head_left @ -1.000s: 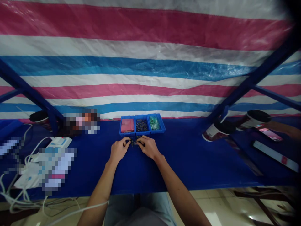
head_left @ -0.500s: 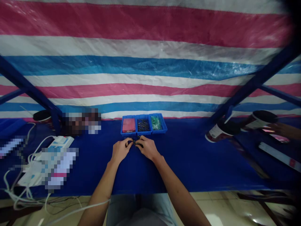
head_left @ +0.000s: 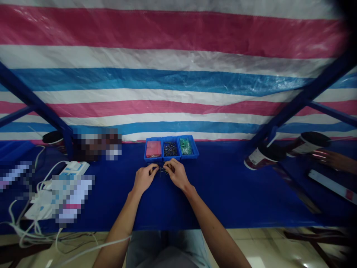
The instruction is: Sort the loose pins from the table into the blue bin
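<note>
Head camera looks forward, down over the table point(head_left: 231, 197).

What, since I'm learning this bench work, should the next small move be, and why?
Probably ease the bare right hand slightly toward the bare left hand to gather the small, thin, dark pieces between them: the hands sit close but apart, and these pieces seem to point different ways in the gap, just in front of the blue plastic bin of similar dark pieces.
</note>
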A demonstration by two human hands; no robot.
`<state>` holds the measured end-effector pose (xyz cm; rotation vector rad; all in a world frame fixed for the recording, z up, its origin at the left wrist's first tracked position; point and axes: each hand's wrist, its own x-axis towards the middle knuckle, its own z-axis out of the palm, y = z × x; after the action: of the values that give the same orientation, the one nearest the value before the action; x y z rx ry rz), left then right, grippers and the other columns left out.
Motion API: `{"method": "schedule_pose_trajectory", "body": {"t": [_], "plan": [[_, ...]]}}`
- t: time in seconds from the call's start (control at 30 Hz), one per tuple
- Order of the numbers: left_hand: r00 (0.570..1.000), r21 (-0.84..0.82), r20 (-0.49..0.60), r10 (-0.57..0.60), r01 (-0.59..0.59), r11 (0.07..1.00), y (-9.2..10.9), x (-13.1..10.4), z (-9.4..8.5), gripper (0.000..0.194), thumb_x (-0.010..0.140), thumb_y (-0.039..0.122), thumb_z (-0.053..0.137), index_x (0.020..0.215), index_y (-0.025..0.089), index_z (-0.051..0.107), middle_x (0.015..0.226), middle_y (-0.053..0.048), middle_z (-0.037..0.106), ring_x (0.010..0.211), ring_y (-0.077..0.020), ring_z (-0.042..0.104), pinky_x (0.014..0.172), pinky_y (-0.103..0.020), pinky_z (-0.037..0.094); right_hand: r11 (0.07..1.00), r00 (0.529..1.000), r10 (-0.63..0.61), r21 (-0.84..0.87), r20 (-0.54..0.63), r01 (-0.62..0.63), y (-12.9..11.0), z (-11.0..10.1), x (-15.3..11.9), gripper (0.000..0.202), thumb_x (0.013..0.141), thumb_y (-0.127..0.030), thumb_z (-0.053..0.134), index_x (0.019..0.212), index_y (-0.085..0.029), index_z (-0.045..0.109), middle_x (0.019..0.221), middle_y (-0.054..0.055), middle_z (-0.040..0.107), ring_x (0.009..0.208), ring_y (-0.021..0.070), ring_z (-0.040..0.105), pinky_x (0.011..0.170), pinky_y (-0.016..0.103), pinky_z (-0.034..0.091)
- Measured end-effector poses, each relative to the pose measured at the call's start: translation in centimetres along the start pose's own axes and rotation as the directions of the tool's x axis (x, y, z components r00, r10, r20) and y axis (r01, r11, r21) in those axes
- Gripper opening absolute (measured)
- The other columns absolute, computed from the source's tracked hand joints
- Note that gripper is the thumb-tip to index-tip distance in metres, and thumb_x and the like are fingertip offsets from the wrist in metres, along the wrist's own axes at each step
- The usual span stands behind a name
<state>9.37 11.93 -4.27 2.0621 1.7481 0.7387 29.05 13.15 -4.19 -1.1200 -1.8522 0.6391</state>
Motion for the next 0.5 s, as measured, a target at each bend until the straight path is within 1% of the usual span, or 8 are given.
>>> {"method": "schedule_pose_trajectory", "body": {"t": [0.07, 0.13, 0.23, 0.37, 0.5], "plan": [[0.999, -0.039, -0.007, 0.04, -0.041, 0.998, 0.07, -0.1, -0.07, 0.029, 0.095, 0.041, 0.051, 0.104, 0.024, 0.074, 0.061, 0.003, 0.063, 0.056, -0.0118, 0.056, 0.061, -0.021, 0.035, 0.993, 0.999, 0.043, 0.111, -0.025, -0.04, -0.3, -0.14, 0.1, 0.017, 0.096, -0.032, 0.056, 0.089, -0.02, 0.066, 0.074, 0.0, 0.058, 0.063, 0.0131, 0.051, 0.061, 0.024, 0.04], [0.997, -0.067, 0.003, 0.083, -0.083, 0.994, 0.19, -0.23, -0.14, 0.031, 0.096, 0.041, 0.05, 0.106, 0.024, 0.074, 0.063, 0.002, 0.065, 0.056, -0.0115, 0.057, 0.062, -0.021, 0.036, 0.973, 0.996, 0.085, 0.217, -0.011, -0.08, -0.47, -0.19, 0.11, 0.019, 0.096, -0.036, 0.056, 0.091, -0.019, 0.065, 0.073, 0.0, 0.06, 0.06, 0.0129, 0.052, 0.059, 0.024, 0.041], [0.989, -0.091, 0.034, 0.142, -0.139, 0.986, 0.32, -0.39, -0.19, 0.033, 0.096, 0.043, 0.052, 0.11, 0.023, 0.074, 0.061, 0.002, 0.063, 0.056, -0.0115, 0.056, 0.062, -0.021, 0.038, 0.925, 0.99, 0.14, 0.355, 0.015, -0.136, -0.55, -0.08, 0.04, 0.022, 0.094, -0.039, 0.056, 0.091, -0.019, 0.064, 0.073, -0.001, 0.061, 0.059, 0.0125, 0.054, 0.057, 0.023, 0.043], [0.983, -0.099, 0.025, 0.183, -0.18, 0.979, 0.21, -0.48, -0.04, 0.031, 0.094, 0.043, 0.057, 0.109, 0.023, 0.075, 0.058, 0.003, 0.06, 0.053, -0.0101, 0.053, 0.06, -0.02, 0.038, 0.848, 0.984, 0.175, 0.501, 0.039, -0.171, -0.51, 0.2, 0.0, 0.019, 0.092, -0.038, 0.059, 0.089, -0.019, 0.062, 0.074, 0.0, 0.063, 0.056, 0.011, 0.056, 0.055, 0.023, 0.045], [0.977, -0.118, -0.001, 0.214, -0.213, 0.97, 0.08, -0.51, 0.1, 0.029, 0.093, 0.041, 0.058, 0.106, 0.021, 0.076, 0.059, 0.002, 0.062, 0.052, -0.0092, 0.051, 0.06, -0.02, 0.038, 0.778, 0.981, 0.179, 0.599, 0.081, -0.191, -0.41, 0.47, 0.11, 0.015, 0.09, -0.033, 0.061, 0.087, -0.019, 0.06, 0.076, 0.001, 0.067, 0.054, 0.0105, 0.058, 0.056, 0.023, 0.047]]}}
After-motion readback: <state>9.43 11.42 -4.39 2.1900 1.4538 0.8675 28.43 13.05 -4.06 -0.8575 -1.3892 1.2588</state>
